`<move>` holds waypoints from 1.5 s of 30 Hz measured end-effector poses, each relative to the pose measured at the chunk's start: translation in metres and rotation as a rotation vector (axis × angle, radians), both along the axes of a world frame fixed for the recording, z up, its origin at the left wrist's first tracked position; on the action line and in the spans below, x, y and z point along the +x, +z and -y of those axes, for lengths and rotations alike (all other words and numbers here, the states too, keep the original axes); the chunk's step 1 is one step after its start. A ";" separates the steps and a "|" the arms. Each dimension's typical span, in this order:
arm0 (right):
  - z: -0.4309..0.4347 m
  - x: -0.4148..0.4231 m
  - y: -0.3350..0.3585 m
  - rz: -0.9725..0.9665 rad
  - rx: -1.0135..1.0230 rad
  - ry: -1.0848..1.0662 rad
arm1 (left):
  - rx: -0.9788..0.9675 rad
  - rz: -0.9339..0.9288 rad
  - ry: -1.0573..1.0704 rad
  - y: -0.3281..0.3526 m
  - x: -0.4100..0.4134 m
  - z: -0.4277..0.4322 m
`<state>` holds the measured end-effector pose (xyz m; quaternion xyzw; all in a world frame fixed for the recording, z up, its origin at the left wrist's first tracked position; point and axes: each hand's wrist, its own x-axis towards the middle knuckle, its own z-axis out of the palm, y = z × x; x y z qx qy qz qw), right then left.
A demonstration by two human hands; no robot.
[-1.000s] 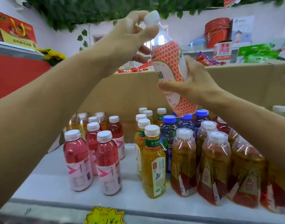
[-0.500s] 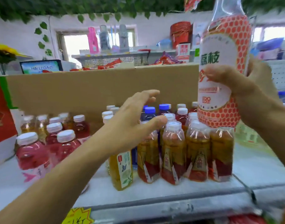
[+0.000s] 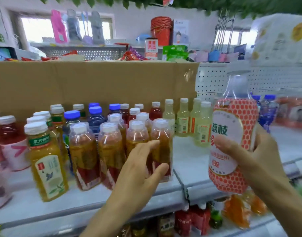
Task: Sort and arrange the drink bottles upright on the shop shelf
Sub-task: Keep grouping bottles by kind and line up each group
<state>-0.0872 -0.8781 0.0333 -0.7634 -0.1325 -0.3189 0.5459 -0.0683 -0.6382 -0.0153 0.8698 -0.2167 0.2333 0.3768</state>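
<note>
My right hand (image 3: 253, 161) grips a lychee drink bottle (image 3: 232, 134) with an orange honeycomb label, held upright above the white shelf's (image 3: 194, 170) front edge at the right. My left hand (image 3: 141, 170) is open, its straight fingers against the front row of shrink-wrapped amber tea bottles (image 3: 111, 147). A yellow-green tea bottle (image 3: 47, 163) stands at the front left. Several pale lychee bottles (image 3: 184, 117) stand at the back, left of the held bottle. Blue-capped water bottles (image 3: 95, 117) stand behind the tea.
Pink drink bottles (image 3: 8, 134) stand at the far left. A cardboard sheet (image 3: 95, 81) backs the shelf. More blue-capped bottles (image 3: 268, 110) stand at the right near white pegboard (image 3: 213, 79). Packaged drinks fill the lower shelf (image 3: 198, 219).
The view swung right. My right hand lowered the lychee bottle toward the shelf's right part. My left hand dropped and moved right, onto the wrapped tea bottles.
</note>
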 end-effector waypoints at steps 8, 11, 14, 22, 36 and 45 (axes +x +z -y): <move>0.106 -0.026 -0.062 -0.176 0.143 -0.003 | -0.151 -0.204 -0.165 -0.042 -0.003 0.128; 0.150 -0.037 -0.079 -0.222 0.142 -0.017 | -0.181 -0.270 -0.228 -0.052 -0.003 0.177; 0.193 -0.042 -0.092 -0.256 0.170 -0.053 | -0.203 -0.316 -0.270 -0.053 0.004 0.223; 0.293 -0.019 -0.104 -0.315 0.143 -0.153 | -0.291 -0.368 -0.482 -0.034 0.045 0.358; 0.490 0.157 -0.057 -0.170 0.161 -0.236 | -0.377 -0.250 -0.452 0.035 0.238 0.585; 0.570 0.293 -0.085 -0.222 0.258 -0.202 | 0.067 0.284 0.170 0.004 0.323 0.599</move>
